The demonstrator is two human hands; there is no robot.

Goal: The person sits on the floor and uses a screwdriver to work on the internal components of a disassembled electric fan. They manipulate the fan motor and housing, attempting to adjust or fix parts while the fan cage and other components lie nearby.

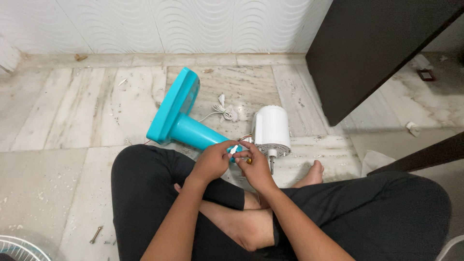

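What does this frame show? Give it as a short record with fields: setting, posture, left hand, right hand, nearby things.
setting: marble floor beside a white patterned wall and a dark cabinet
posture: person sits cross-legged
left hand: fingertips on a small white part, at the teal fan stand
right hand: meets the left hand, beside the white motor housing
nearby things: white cord, screw, fan grille

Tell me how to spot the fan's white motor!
Find the turquoise fan stand lying on the marble floor. Follow its neck towards the person's hands; the white motor housing sits just beyond them. It is the only white drum-shaped part, with a metal shaft sticking out.
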